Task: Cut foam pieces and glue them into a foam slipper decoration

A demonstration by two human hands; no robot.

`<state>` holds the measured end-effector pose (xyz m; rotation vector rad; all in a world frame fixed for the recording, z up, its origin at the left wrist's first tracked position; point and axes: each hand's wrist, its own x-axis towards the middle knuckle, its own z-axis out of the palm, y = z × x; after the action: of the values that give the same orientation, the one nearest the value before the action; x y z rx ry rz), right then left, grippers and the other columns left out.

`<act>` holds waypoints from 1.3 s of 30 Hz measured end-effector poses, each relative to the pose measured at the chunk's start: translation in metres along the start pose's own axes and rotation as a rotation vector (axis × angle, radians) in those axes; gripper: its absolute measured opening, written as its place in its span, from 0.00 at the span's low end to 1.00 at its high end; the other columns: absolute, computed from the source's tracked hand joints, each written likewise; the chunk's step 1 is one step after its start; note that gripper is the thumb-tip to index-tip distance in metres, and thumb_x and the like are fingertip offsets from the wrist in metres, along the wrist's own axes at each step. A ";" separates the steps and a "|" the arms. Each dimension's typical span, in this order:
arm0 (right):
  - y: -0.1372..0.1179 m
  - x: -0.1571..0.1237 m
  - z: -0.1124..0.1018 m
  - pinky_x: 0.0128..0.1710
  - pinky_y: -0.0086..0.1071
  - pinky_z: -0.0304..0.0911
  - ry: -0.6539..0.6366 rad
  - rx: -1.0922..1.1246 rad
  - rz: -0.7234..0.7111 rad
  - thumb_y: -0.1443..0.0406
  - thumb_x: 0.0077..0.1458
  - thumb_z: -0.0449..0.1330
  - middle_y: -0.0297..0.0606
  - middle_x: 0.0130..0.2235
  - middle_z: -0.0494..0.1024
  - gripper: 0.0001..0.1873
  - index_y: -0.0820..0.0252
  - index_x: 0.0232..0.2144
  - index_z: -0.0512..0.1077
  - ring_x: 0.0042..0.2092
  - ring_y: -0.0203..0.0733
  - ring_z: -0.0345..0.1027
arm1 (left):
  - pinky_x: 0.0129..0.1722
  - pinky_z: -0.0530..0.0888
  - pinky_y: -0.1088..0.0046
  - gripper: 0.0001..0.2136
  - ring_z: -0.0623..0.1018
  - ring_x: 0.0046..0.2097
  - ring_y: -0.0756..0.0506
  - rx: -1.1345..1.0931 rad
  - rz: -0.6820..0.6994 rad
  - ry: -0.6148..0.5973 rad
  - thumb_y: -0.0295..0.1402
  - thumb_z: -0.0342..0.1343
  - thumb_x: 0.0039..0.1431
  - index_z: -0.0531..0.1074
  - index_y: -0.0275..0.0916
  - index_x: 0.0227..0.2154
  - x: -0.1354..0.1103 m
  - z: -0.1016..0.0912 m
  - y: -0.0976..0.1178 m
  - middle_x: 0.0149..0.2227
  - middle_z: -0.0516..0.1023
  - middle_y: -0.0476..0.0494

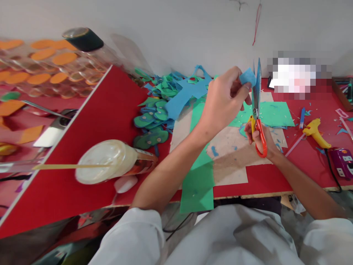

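My left hand (pixel 224 96) pinches a small piece of blue foam sheet (pixel 248 76) between thumb and fingers. In my right hand (pixel 258 136) is a pair of scissors (pixel 257 99) with red and yellow handles. Its blades point up, slightly apart, right beside the foam piece's edge. Below both hands, green foam sheets (pixel 198 184) lie over a pale board (pixel 228 162) dotted with blue scraps. Left of my left hand is a heap of blue and green offcuts (pixel 171 86), with small green slipper-shaped cutouts (pixel 151 138) in front of it.
A yellow glue gun (pixel 316 131) and a purple power socket box (pixel 342 162) are at the right. A lidded drink cup with a straw (pixel 107 162) stands at the left by a red divider (pixel 82 136). Beyond it are clear jars with orange tops (pixel 64 58).
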<state>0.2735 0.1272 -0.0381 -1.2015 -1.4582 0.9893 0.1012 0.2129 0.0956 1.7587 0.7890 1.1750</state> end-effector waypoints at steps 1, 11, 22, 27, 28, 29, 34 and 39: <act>0.000 0.000 0.000 0.24 0.34 0.58 0.003 0.004 0.000 0.21 0.56 0.52 0.31 0.28 0.69 0.46 0.54 0.41 0.74 0.25 0.37 0.60 | 0.24 0.69 0.67 0.15 0.75 0.22 0.49 0.006 -0.004 -0.003 0.25 0.57 0.68 0.62 0.47 0.27 0.000 0.001 0.000 0.25 0.82 0.53; -0.003 0.003 -0.003 0.26 0.34 0.58 0.006 -0.044 -0.038 0.21 0.55 0.52 0.32 0.29 0.71 0.46 0.55 0.38 0.73 0.27 0.36 0.60 | 0.25 0.68 0.69 0.16 0.76 0.22 0.50 0.014 -0.026 0.008 0.24 0.58 0.68 0.61 0.45 0.26 -0.001 0.001 0.003 0.24 0.81 0.54; -0.012 0.002 -0.003 0.25 0.33 0.56 0.007 -0.104 -0.051 0.21 0.56 0.50 0.33 0.29 0.70 0.45 0.54 0.35 0.70 0.27 0.37 0.60 | 0.23 0.70 0.64 0.16 0.75 0.21 0.46 -0.033 0.035 0.026 0.35 0.63 0.67 0.64 0.48 0.25 0.002 -0.004 -0.004 0.22 0.79 0.52; -0.012 0.002 -0.004 0.25 0.33 0.56 -0.006 -0.120 -0.051 0.21 0.57 0.49 0.32 0.28 0.70 0.44 0.54 0.34 0.69 0.27 0.37 0.59 | 0.22 0.70 0.64 0.17 0.74 0.20 0.45 -0.038 0.063 0.024 0.39 0.65 0.66 0.64 0.49 0.25 0.004 -0.005 -0.008 0.22 0.79 0.52; -0.012 0.002 -0.004 0.25 0.33 0.56 -0.007 -0.123 -0.049 0.21 0.56 0.49 0.32 0.28 0.69 0.45 0.54 0.34 0.69 0.27 0.37 0.59 | 0.22 0.71 0.64 0.17 0.74 0.20 0.45 -0.035 0.063 0.027 0.38 0.65 0.66 0.64 0.48 0.25 0.004 -0.005 -0.009 0.22 0.80 0.52; -0.011 0.002 -0.004 0.24 0.33 0.56 -0.007 -0.125 -0.046 0.20 0.56 0.49 0.32 0.28 0.69 0.45 0.54 0.34 0.69 0.27 0.37 0.59 | 0.22 0.71 0.64 0.17 0.74 0.20 0.45 -0.034 0.064 0.030 0.38 0.64 0.67 0.64 0.48 0.25 0.004 -0.005 -0.009 0.22 0.80 0.52; -0.010 0.001 -0.004 0.23 0.32 0.55 -0.012 -0.101 -0.040 0.21 0.56 0.51 0.30 0.27 0.69 0.44 0.54 0.34 0.69 0.25 0.35 0.59 | 0.24 0.70 0.64 0.17 0.74 0.21 0.46 -0.040 0.086 0.044 0.32 0.61 0.68 0.62 0.48 0.25 0.004 -0.005 -0.007 0.22 0.78 0.53; -0.012 0.000 -0.003 0.22 0.32 0.54 -0.008 -0.088 -0.017 0.21 0.55 0.52 0.27 0.23 0.66 0.44 0.53 0.32 0.69 0.22 0.35 0.58 | 0.23 0.67 0.65 0.16 0.72 0.21 0.48 -0.057 0.084 0.042 0.27 0.56 0.70 0.62 0.47 0.25 0.002 -0.004 -0.002 0.22 0.75 0.53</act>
<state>0.2740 0.1253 -0.0262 -1.2475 -1.5296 0.9279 0.0977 0.2167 0.0957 1.7396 0.7049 1.2813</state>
